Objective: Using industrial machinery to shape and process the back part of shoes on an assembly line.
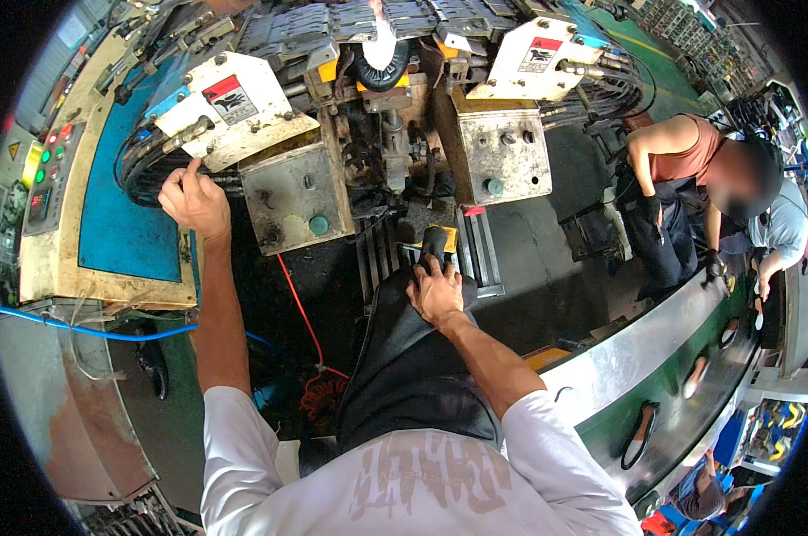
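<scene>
The left hand (194,201) is raised on a nearly straight forearm, just left of the scuffed, pale metal control box with a green round button (283,198). Its index finger points up to the lower edge of a cream, oil-stained metal plate with a red-and-white label (234,107), above the box; whether it presses there, I cannot tell. The other fingers are bent toward the palm, and whether they clasp anything is hidden.

The right hand (438,295) lies palm down on black trousers (408,357), at the knee, right of the box and lower. Its fingers are loosely spread, gripping nothing, with the elbow bent outward.

A black, rounded shoe piece with a white upper face (381,67) sits in the machine, above and to the right of the box, well apart from both hands.

Black hoses (140,170) bunch left of the box, right beside the left hand. A thin red cable (298,308) drops below it. Farther right come a second metal box (502,152), a co-worker in a brown sleeveless top (676,152), and a green conveyor with bright metal edging (611,438) carrying shoe parts.
</scene>
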A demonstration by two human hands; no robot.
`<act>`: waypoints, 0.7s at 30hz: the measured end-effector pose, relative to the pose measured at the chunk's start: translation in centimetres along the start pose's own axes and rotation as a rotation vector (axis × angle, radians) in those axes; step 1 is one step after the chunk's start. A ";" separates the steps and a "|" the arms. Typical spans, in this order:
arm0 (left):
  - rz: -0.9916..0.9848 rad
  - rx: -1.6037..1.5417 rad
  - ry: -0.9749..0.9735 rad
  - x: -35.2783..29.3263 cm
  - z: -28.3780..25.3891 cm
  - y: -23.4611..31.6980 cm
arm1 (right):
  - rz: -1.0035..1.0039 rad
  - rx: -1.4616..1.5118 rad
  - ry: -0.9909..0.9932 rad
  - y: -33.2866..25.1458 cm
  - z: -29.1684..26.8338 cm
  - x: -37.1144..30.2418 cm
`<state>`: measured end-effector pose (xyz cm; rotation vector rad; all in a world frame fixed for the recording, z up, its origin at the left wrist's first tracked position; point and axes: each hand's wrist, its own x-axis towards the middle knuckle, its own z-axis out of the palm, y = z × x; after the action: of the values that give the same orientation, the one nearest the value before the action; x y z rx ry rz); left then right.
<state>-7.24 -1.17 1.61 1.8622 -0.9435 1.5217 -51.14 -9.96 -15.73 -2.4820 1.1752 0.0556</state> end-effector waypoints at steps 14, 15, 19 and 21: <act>-0.012 -0.003 -0.036 -0.3 0.2 -0.6 | 0.001 0.007 0.028 0.2 -0.2 -0.4; -0.007 0.005 -0.047 -0.2 0.0 -0.8 | 0.004 -0.007 0.022 0.0 -0.2 -0.3; -0.001 0.018 -0.059 0.0 -0.3 -0.6 | 0.013 0.014 0.004 -0.1 -0.3 -0.4; 0.014 -0.008 -0.053 0.1 -0.3 -0.4 | 0.009 -0.009 0.053 -0.1 -0.2 -0.6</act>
<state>-7.08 -0.73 1.81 1.9026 -0.9876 1.4812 -51.50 -9.59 -15.37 -2.5003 1.2098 -0.0020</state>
